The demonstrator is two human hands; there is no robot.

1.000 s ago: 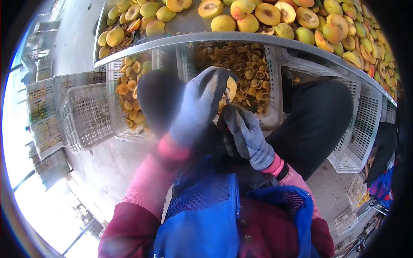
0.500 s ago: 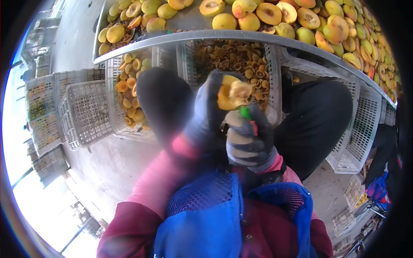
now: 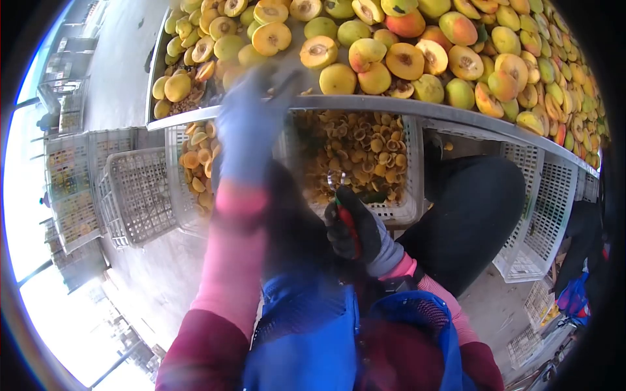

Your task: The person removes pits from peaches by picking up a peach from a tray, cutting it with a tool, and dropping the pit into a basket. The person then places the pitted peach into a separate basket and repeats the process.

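Note:
My left hand (image 3: 251, 124), in a grey-blue glove, reaches over the near metal edge of the table and is smeared by motion, so its fingers and anything in them cannot be made out. Halved fruit (image 3: 270, 39) lies just beyond it. In front of my lap, my right hand (image 3: 355, 228), gloved in dark and grey, is closed around the red and green handle of a pitting tool (image 3: 336, 180). The tool's metal ring points up, over a crate (image 3: 412, 169) of small brown fruit pieces (image 3: 378, 146).
The metal table rim (image 3: 365, 101) crosses in front of me, with whole and halved fruit heaped beyond it. A crate of orange halves (image 3: 192, 159) stands at left, beside empty crates (image 3: 140, 192). More white crates (image 3: 551, 215) stand at right, near another person's dark-clothed leg (image 3: 577, 228).
My left hand has moved from my lap up and left to the table edge. The cut fruit is gone from between my hands. My right hand is lower, with the tool upright.

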